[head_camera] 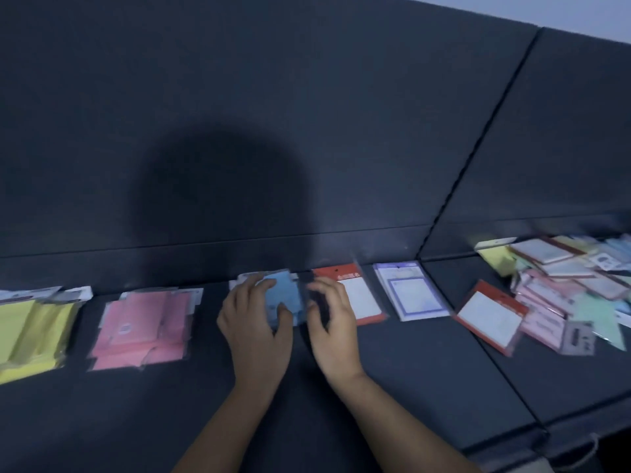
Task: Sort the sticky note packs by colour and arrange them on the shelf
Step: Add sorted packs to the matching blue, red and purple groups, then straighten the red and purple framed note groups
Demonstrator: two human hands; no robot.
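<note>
Foreground: two bare forearms reaching forward over the dark shelf (426, 370). Left hand (254, 322): fingers curled over the top and thumb pressed on the face of a blue sticky note pack (285, 295), gripping it at the middle of the row. Right hand (333, 322): fingers loosely curved and close together just beside the pack's right edge; motion blur hides whether they touch or pinch it, so that cannot be told. Same row, person's left: pink packs (143, 326), several overlapping in clear wrappers, lying flat; further left, yellow packs (30, 329), overlapping, partly cut by the frame edge. Same row, person's right: one red-bordered pack (358, 295) with a white face, partly behind the right hand; next to it, purple-bordered packs (409, 290), stacked flat. Beyond a seam in the shelf, on the right-hand section: a second red-bordered pack (488, 317), lying askew, touching the near edge of an unsorted heap (573, 278) of pink, green, yellow and white packs, blurred. Rear: dark back panel (307, 97) rising behind the row, bearing a rounded shadow (222, 186) above the hands.
</note>
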